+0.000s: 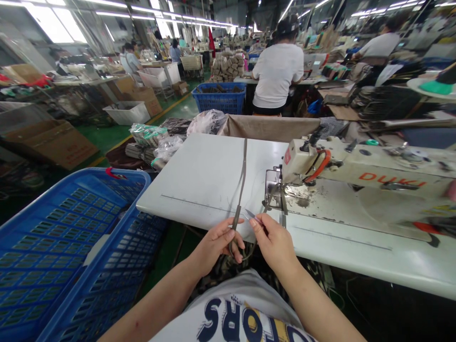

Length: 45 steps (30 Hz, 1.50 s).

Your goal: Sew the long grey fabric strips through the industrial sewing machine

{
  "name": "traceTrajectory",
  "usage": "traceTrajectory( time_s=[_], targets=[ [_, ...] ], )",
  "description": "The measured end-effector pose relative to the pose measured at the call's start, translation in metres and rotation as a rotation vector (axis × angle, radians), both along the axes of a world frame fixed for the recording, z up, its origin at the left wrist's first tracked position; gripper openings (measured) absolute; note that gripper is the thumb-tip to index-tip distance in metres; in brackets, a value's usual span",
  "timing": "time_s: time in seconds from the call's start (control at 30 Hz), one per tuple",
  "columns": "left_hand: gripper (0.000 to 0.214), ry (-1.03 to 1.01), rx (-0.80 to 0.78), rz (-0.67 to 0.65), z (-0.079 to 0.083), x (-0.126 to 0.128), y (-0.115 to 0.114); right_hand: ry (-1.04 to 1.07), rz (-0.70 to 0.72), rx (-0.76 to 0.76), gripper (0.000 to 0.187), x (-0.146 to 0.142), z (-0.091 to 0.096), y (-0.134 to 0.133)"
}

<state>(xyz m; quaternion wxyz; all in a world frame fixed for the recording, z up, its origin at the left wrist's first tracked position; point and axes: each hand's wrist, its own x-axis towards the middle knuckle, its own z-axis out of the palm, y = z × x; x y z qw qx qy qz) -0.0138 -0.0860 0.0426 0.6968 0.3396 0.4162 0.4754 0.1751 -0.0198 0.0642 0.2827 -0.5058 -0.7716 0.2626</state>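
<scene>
Pinched in my left hand [224,241] is a narrow grey-brown fabric strap [243,178], which runs away from me across the white table and loops down below my fingers. My right hand [272,237] grips a small pair of thread snips [251,214], their pointed metal blades facing the strap just above my left fingertips. The hands are close together at the table's front edge. To their right, another part of the strap passes by the needle area of the sewing machine [320,164]. The snips' handle is mostly hidden in my palm.
A large blue plastic basket [103,242] stands left of the white table [199,173]. Bagged bundles [167,147] lie beyond the table's left edge. A person in a white shirt [278,71] sits ahead, near another blue basket [219,99]. A ruler line marks the tabletop's front.
</scene>
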Motion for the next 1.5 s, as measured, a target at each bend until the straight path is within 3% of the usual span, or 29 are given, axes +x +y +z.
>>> traceTrajectory(
  time_s=[0.2, 0.4, 0.53, 0.6, 0.63, 0.67, 0.77, 0.8, 0.87, 0.97, 1.1, 1.17, 1.23, 1.3, 1.4, 1.5],
  targets=[
    [0.062, 0.085, 0.001, -0.037, 0.006, -0.004, 0.002, 0.052, -0.045, -0.034, 0.038, 0.006, -0.003, -0.001],
    [0.067, 0.465, 0.068, -0.186, 0.015, -0.022, 0.01, 0.071, -0.077, -0.077, 0.04, 0.016, -0.008, -0.002],
    [0.075, 0.703, -0.051, -0.446, 0.04, -0.047, 0.034, 0.103, -0.101, -0.096, 0.042, 0.024, -0.011, -0.003],
    [0.076, 0.854, -0.072, -0.454, 0.06, -0.061, 0.058, 0.116, -0.108, -0.112, 0.041, 0.028, -0.011, -0.005],
    [0.074, 0.934, -0.037, -0.395, 0.07, -0.067, 0.073, 0.12, -0.112, -0.118, 0.04, 0.029, -0.012, -0.005],
    [0.07, 0.996, 0.061, -0.255, 0.08, -0.072, 0.09, 0.126, -0.115, -0.121, 0.04, 0.03, -0.012, -0.006],
    [0.066, 0.97, 0.631, 0.403, 0.095, -0.076, 0.138, 0.136, -0.132, -0.11, 0.041, 0.034, -0.013, -0.009],
    [0.069, 0.937, 0.776, 0.516, 0.094, -0.072, 0.15, 0.139, -0.138, -0.101, 0.042, 0.035, -0.013, -0.01],
    [0.067, 0.913, 0.877, 0.533, 0.083, -0.055, 0.162, 0.146, -0.147, -0.088, 0.043, 0.039, -0.013, -0.013],
    [0.048, 1.089, 0.818, 0.158, 0.049, -0.011, 0.148, 0.16, -0.171, -0.084, 0.042, 0.05, -0.013, -0.016],
    [0.068, 1.193, 0.883, -0.291, -0.002, 0.04, 0.1, 0.211, -0.241, -0.072, 0.041, 0.065, -0.012, -0.015],
    [0.079, 1.263, 0.952, -0.407, -0.019, 0.049, 0.084, 0.251, -0.284, -0.061, 0.041, 0.07, -0.012, -0.012],
    [0.086, 1.338, 1.004, -0.445, -0.03, 0.045, 0.082, 0.289, -0.318, -0.048, 0.038, 0.075, -0.012, -0.008],
    [0.088, 1.444, 0.959, -0.433, -0.034, 0.03, 0.095, 0.342, -0.339, -0.045, 0.033, 0.081, -0.012, -0.004],
    [0.078, 1.65, 0.707, -0.371, -0.03, -0.011, 0.127, 0.43, -0.384, -0.055, 0.025, 0.093, -0.014, 0.004],
    [0.075, 1.813, 0.42, -0.259, -0.024, -0.068, 0.15, 0.504, -0.494, -0.019, 0.024, 0.107, -0.013, 0.016]
  ],
)
